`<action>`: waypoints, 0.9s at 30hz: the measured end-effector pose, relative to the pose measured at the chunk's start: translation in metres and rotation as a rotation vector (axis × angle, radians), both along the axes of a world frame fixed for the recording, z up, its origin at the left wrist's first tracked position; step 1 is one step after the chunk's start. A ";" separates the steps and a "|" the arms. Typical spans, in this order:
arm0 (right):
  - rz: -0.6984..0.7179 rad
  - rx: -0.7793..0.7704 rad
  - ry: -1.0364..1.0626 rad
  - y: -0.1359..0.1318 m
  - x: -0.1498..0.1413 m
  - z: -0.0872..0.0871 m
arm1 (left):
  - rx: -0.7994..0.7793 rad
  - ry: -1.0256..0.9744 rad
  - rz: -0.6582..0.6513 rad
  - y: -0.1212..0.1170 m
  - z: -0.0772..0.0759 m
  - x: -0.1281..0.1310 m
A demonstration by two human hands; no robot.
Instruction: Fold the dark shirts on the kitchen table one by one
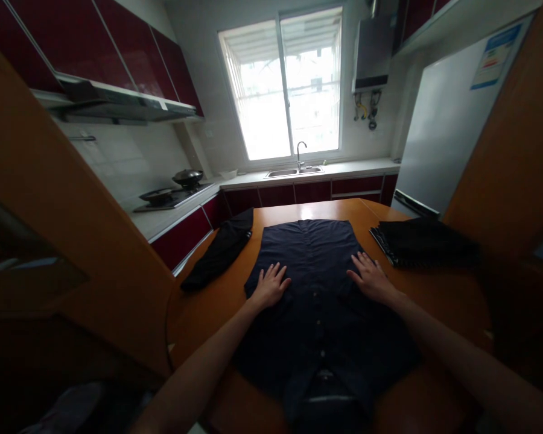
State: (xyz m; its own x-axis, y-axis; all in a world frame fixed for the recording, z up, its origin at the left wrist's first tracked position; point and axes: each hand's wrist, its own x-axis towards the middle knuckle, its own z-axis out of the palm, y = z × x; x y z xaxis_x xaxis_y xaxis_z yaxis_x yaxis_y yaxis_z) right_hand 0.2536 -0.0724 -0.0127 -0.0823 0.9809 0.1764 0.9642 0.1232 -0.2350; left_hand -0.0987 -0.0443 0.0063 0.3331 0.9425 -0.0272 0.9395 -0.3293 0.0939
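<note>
A dark navy button-up shirt (314, 259) lies spread flat on the wooden table (217, 319), its collar toward me and its hem at the far side. Down its middle runs a line of small buttons. My left hand (270, 286) rests flat on the shirt's left side, fingers spread. On the right side of the cloth, near its edge, my right hand (370, 277) also lies flat with fingers apart. Neither hand grips the fabric. The shirt's sleeves are hard to make out in the dark cloth.
Black folded clothes (425, 240) are stacked on the table's right side. Another dark garment (221, 250) lies at the left. Behind the table are a counter with a sink (294, 172), a stove (176, 197) with pans, and a fridge (447, 120) at the right.
</note>
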 end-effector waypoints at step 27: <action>0.112 -0.038 -0.098 -0.046 -0.031 0.002 | -0.092 0.033 -0.046 -0.008 0.014 0.001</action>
